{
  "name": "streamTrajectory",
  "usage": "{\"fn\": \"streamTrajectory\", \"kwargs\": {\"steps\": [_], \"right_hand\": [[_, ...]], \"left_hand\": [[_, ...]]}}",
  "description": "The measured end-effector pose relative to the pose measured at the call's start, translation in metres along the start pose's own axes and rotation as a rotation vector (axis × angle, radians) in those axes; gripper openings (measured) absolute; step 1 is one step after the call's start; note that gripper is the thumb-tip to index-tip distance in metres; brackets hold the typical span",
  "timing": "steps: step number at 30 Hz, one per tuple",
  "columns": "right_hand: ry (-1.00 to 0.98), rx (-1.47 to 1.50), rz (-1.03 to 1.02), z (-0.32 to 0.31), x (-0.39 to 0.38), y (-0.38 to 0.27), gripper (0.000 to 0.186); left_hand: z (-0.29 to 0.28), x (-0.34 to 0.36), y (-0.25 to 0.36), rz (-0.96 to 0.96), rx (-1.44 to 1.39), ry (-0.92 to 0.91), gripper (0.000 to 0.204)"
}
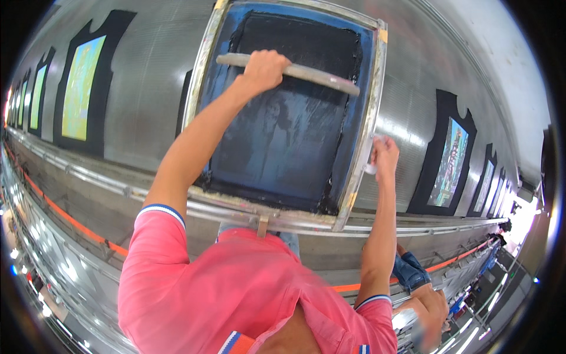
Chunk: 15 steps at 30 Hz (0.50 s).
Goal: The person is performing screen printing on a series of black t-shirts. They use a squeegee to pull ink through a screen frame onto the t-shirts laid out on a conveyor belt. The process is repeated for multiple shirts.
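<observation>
A screen-printing frame [377,76] with a blue-edged mesh lies in front of me. Black ink [283,35] covers much of the mesh and is thickest toward its far end. My left hand [265,69] is closed over the top of a long squeegee [321,78], which lies crosswise and slightly tilted on the inked mesh. Just outside the frame's right rail, my right hand [385,154] is closed, fingers bent around a small white thing [371,169] whose kind I cannot make out. What lies under the frame is mostly hidden.
Black sleeveless shirts with printed panels lie along the long metal table [159,71]: a yellow-green one [84,88] to the left, a multicoloured one [451,162] to the right. A metal rail [118,187] runs along the near edge. Another person [421,295] is at the lower right.
</observation>
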State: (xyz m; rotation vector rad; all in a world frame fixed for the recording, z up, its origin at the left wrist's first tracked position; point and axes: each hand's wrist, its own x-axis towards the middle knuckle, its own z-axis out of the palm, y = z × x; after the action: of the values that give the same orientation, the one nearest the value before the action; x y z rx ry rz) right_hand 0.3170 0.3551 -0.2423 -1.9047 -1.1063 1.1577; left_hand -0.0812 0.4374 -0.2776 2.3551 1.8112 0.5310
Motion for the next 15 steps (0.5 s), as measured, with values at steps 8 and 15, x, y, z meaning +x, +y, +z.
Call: {"fn": "streamTrajectory", "kwargs": {"steps": [8,15], "right_hand": [[-0.005,-0.050,-0.057,0.017,0.084,-0.041,0.032],[0.286,-0.177,-0.359,-0.078,0.151,0.043,0.028]], "left_hand": [[0.020,-0.180,0.078,0.011,-0.198,0.137,0.039],[0.033,-0.260,0.177,0.006,-0.370,0.105,0.043]]}}
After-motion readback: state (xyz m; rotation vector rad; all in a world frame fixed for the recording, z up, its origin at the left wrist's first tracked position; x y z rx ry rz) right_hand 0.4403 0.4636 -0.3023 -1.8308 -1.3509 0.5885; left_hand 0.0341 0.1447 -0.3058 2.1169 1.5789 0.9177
